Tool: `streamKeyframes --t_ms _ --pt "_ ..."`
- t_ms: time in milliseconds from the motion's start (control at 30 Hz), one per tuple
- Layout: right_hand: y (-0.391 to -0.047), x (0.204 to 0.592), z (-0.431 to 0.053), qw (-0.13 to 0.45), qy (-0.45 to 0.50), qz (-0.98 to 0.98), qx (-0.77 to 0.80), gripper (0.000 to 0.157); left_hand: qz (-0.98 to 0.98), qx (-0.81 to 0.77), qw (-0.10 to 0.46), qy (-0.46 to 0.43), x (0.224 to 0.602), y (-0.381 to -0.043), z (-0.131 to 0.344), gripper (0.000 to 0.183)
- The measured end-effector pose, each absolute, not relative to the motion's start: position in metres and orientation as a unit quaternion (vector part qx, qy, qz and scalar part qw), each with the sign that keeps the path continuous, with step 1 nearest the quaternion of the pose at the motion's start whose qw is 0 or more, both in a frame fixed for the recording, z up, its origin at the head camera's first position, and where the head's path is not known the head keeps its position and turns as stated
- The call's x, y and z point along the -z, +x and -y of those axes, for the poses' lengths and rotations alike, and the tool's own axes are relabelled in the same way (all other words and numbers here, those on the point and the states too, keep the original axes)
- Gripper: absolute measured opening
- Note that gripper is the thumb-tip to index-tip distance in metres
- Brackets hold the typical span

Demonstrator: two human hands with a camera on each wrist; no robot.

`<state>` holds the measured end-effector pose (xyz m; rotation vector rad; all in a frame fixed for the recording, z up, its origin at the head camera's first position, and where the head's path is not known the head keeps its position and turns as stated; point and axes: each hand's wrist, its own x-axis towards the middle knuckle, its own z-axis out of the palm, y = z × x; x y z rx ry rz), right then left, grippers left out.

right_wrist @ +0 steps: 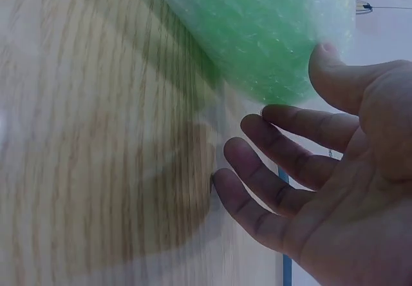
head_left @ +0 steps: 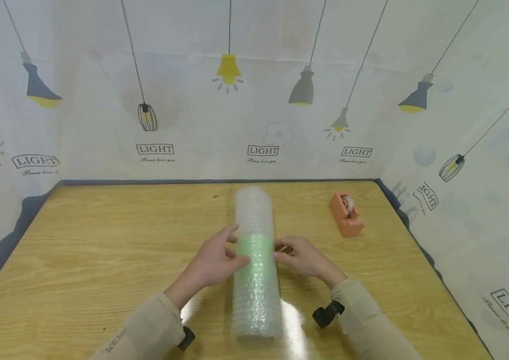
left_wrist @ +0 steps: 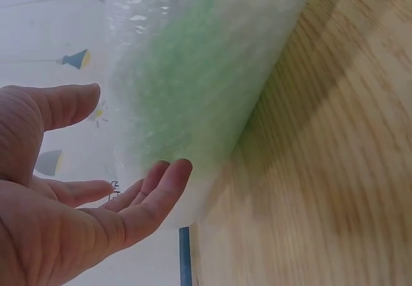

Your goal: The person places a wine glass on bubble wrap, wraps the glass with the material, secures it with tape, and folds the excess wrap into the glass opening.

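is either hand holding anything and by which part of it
Nothing is held: the left hand and right hand are open beside the roll. Any contact is unclear.

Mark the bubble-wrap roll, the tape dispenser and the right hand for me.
Bubble-wrap roll [head_left: 259, 265]: head view, on the green band around its middle.
Tape dispenser [head_left: 347, 221]: head view, on its orange body.
Right hand [right_wrist: 341, 202]: right wrist view, on the palm near the finger bases.
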<state>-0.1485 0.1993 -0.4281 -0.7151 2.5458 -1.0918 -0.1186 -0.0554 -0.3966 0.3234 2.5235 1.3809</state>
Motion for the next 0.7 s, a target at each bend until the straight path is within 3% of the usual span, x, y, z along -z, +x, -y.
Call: streamKeyframes --t_ms 433,700 --pt "-0.145 0.405 -0.202 0.119 -0.179 -0.904 0.370 0.042 -0.872 -0.467 0.098 0.104 0.408 -0.119 0.044 0.082" --pt "-0.138 0.394 -0.184 0.124 -0.121 -0.923 0.344 0.062 -0.876 -0.463 0.067 0.121 0.409 -0.118 0.037 0.080"
